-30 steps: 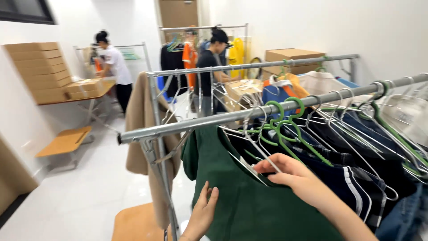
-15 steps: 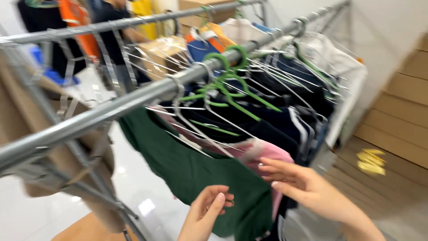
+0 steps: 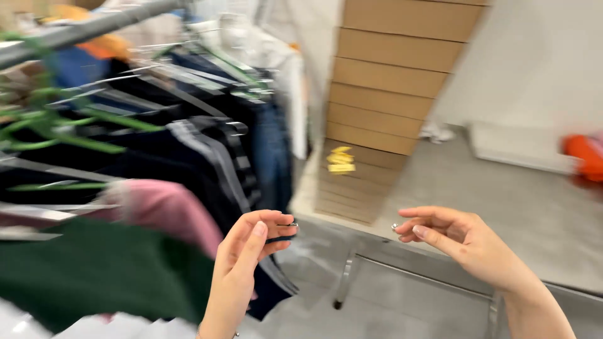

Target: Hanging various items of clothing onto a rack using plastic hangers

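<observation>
My left hand [image 3: 248, 251] is raised in front of the hanging clothes, thumb and fingers pinched on a small shiny metal piece [image 3: 290, 224]. My right hand [image 3: 452, 242] is held apart to the right at the same height, its fingertips pinching another small shiny metal piece [image 3: 394, 227]. Both pieces are tiny and blurred, so I cannot tell what they are. Nearest my left hand hang a pink garment [image 3: 166, 210], a dark green garment [image 3: 94, 270] and dark striped clothes [image 3: 213, 150].
A metal clothes rail [image 3: 75, 31] crosses the upper left, packed with garments on green hangers [image 3: 69, 122] and wire hangers. A tall stack of flat cardboard [image 3: 389, 94] leans on the wall behind. The rack's metal foot [image 3: 352, 276] stands on the grey floor. An orange object [image 3: 584, 157] lies far right.
The view has swung right along the rack towards its end. Both hands have come off the garments and now hang in the air, each pinching something small.
</observation>
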